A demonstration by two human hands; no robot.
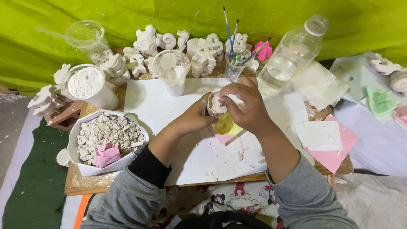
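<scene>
Most of the small white plaster piece (217, 103) was hidden between the two hands, so its shape could not be made out; only a rough, chalky white top showed. The left hand (196, 116) cupped it from below, fingers closed around it, while the right hand (246, 106) pinched its upper edge. It was held above a yellow mould (225, 126) on the white sheet (157, 101). One clear bottle (288, 55) lay tilted nearby, one cup (234, 68) held several paintbrushes, and one box (85, 161) held broken plaster bits.
</scene>
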